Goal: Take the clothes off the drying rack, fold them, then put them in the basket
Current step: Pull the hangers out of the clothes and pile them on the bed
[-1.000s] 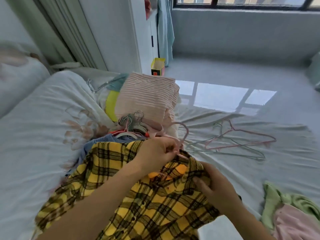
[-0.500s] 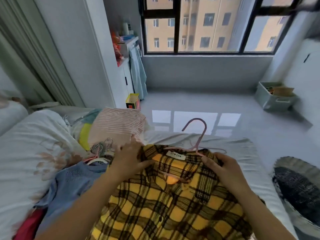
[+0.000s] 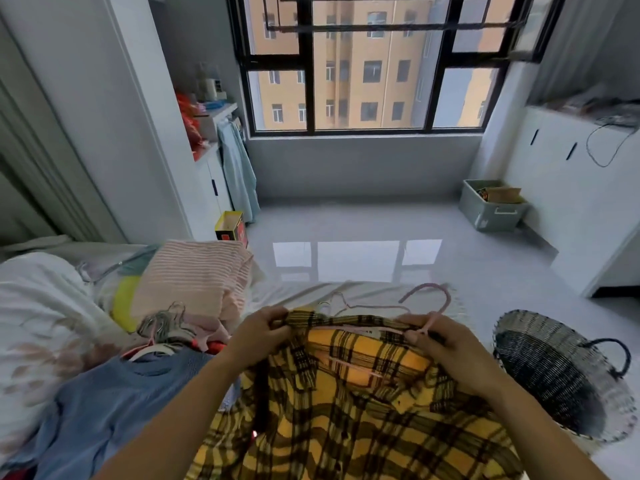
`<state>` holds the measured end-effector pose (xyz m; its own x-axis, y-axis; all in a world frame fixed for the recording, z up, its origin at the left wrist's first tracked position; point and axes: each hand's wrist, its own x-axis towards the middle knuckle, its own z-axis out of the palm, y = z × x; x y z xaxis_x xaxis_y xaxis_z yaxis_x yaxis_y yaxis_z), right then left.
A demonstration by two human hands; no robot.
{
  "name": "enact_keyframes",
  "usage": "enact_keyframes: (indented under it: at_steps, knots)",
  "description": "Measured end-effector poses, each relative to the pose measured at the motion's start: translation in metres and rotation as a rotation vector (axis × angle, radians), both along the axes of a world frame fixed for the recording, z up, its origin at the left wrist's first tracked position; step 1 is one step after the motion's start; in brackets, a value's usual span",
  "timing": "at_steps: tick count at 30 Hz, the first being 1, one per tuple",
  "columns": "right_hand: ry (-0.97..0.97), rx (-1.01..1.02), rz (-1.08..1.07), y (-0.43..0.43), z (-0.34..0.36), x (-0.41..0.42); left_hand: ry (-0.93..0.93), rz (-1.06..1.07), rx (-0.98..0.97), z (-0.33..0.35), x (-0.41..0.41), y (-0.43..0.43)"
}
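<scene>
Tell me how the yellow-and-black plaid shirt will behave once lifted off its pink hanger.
Likely floppy: the yellow-and-black plaid shirt sags in folds below the left hand and right hand. Probably light, held by fingertips. Its collar may snag on the thin pink hanger inside.

Grey bin (image 3: 491,211) beneath window (image 3: 367,64) — yellow box (image 3: 231,227) leftward.

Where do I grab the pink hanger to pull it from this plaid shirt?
Pinch the pink hanger at its neck below the hook, from the right: that part stands clear above the collar of the yellow plaid shirt, while its arms lie inside the fabric.
</scene>
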<state>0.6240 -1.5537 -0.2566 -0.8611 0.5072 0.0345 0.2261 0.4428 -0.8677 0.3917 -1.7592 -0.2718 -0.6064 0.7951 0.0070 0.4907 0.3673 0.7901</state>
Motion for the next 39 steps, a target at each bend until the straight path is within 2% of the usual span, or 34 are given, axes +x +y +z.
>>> enact_keyframes:
  at_steps: [3, 6, 9, 14, 17, 21, 26, 29, 31, 34, 37, 39]
  knots:
    - [0.003, -0.005, 0.027, -0.004, 0.0, 0.005, -0.207, 0.091, 0.021, -0.002, 0.002, -0.009]
    - [0.041, -0.087, -0.015, -0.01, 0.003, 0.009, -0.356, 0.082, 0.014, -0.004, 0.005, -0.016]
    - [0.023, -0.137, -0.035, -0.013, 0.003, 0.016, -0.454, 0.113, 0.03, -0.006, 0.007, -0.021]
    - [0.013, -0.154, -0.097, -0.011, -0.005, 0.025, -0.471, 0.214, -0.006, -0.017, 0.005, -0.023]
    - [0.007, -0.14, -0.154, -0.012, -0.01, 0.028, -0.592, 0.237, 0.002, -0.023, 0.015, -0.015]
    - [-0.056, -0.128, -0.226, 0.005, -0.003, 0.048, -0.553, 0.105, -0.128, -0.016, 0.031, -0.004]
    - [-0.104, 0.08, -0.491, 0.06, 0.04, 0.08, -0.845, -0.143, -0.094, 0.015, 0.078, 0.033]
    - [-0.16, 0.187, -0.575, 0.093, 0.065, 0.095, -0.977, -0.164, -0.036, 0.016, 0.111, 0.058]
    - [-0.194, 0.233, -0.613, 0.105, 0.066, 0.099, -0.985, -0.082, 0.002, 0.006, 0.127, 0.07]
    - [-0.233, 0.21, -0.554, 0.1, 0.044, 0.094, -0.837, 0.055, -0.023, -0.018, 0.133, 0.078]
    - [-0.209, 0.119, -0.42, 0.093, -0.001, 0.089, -0.795, 0.213, -0.1, -0.041, 0.129, 0.069]
    - [-0.184, -0.039, -0.343, 0.085, -0.024, 0.088, -0.796, 0.282, -0.117, -0.054, 0.127, 0.061]
